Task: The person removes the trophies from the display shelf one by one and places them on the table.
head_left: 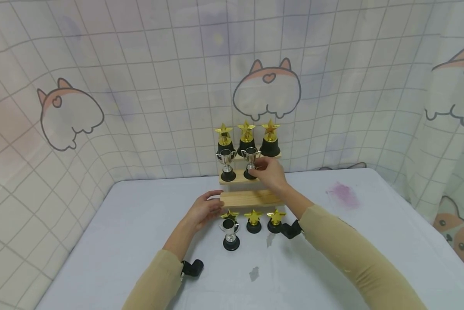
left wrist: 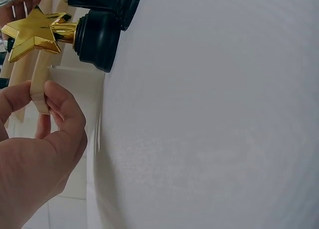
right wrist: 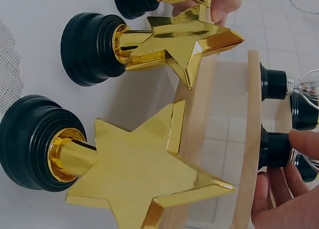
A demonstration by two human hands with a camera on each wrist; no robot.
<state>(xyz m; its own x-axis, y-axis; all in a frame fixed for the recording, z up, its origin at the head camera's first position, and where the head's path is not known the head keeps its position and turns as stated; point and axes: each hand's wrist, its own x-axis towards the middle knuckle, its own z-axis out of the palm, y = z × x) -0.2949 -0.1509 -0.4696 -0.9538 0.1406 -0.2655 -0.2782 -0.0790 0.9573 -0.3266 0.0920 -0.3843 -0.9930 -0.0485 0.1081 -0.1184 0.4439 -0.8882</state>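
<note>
My right hand (head_left: 271,175) pinches a small silver trophy cup (head_left: 251,156) on the middle tier of a wooden stepped shelf. In the right wrist view, its thumb and fingers hold the cup low, around the black base (right wrist: 275,147), which is at the board. Another silver trophy cup (head_left: 226,160) stands upright to its left on the same tier. My left hand (head_left: 204,210) grips the left end of the lowest wooden board (head_left: 251,198). The left wrist view shows thumb and fingers pinching that board end (left wrist: 40,92).
Three gold star trophies (head_left: 247,134) stand on the top tier. Three smaller star trophies (head_left: 253,220) line the table in front of the shelf, with a silver trophy cup (head_left: 230,237) before the left one. A grid-patterned curtain (head_left: 169,107) hangs behind the white table (head_left: 138,224).
</note>
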